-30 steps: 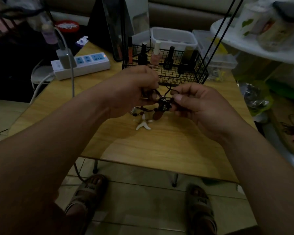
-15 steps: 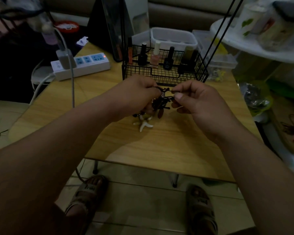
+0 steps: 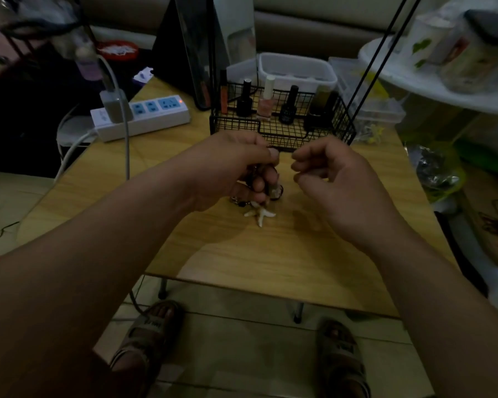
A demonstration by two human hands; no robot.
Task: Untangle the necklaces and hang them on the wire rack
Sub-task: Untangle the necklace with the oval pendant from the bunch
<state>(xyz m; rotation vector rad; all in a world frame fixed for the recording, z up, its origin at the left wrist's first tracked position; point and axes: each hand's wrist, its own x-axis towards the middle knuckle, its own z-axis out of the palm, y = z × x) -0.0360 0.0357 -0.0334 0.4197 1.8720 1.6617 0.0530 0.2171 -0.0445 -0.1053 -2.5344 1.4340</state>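
My left hand [image 3: 230, 168] grips a dark tangle of necklaces [image 3: 275, 193] just above the wooden table [image 3: 242, 254]. Beads and a white starfish pendant [image 3: 260, 215] hang out below its fingers, and the starfish lies on the tabletop. My right hand [image 3: 337, 182] hovers a little to the right with its fingers curled. No cord shows between its fingertips in the dim light. The black wire rack [image 3: 285, 130] stands just behind both hands, its tall uprights rising out of the top of the view.
Nail polish bottles [image 3: 266, 99] stand in the rack's basket. A white power strip [image 3: 144, 116] with a plugged-in charger lies at the back left. Clear plastic boxes [image 3: 296, 70] sit behind the rack. A cluttered white shelf [image 3: 443, 81] is at the right. My sandalled feet show below the table's front edge.
My right hand has drawn away to the right, off the tangle it was pinching. The left hand has closed round the bundle and lowered it towards the table.
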